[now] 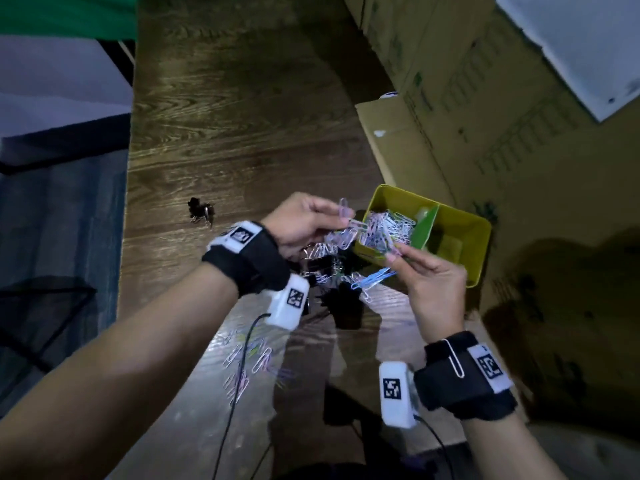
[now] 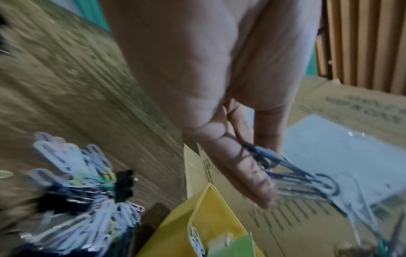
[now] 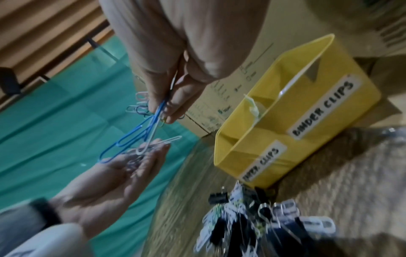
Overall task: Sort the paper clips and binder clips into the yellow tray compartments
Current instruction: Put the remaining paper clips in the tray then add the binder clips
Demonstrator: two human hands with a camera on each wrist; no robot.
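Note:
The yellow tray (image 1: 479, 254) stands at the table's right side, and its left compartment holds a heap of pastel paper clips (image 1: 391, 226) beside a green divider (image 1: 425, 225). In the right wrist view the tray (image 3: 296, 153) carries the labels "BINDER CLIPS" and "PAPER CLIPS". My left hand (image 1: 346, 218) holds a tangle of lilac and white paper clips (image 1: 349, 233) just left of the tray. My right hand (image 1: 394, 256) pinches blue paper clips (image 3: 131, 139) that hang toward the left palm (image 3: 123, 173). Under both hands lies a mixed pile of paper and black binder clips (image 1: 332, 275).
A few black binder clips (image 1: 201, 209) lie apart to the left, and loose paper clips (image 1: 249, 358) are scattered near the front. Cardboard boxes (image 1: 450, 98) wall in the right side. The table's left edge (image 1: 128, 202) drops off. One clip (image 1: 455, 358) hangs on my right wrist strap.

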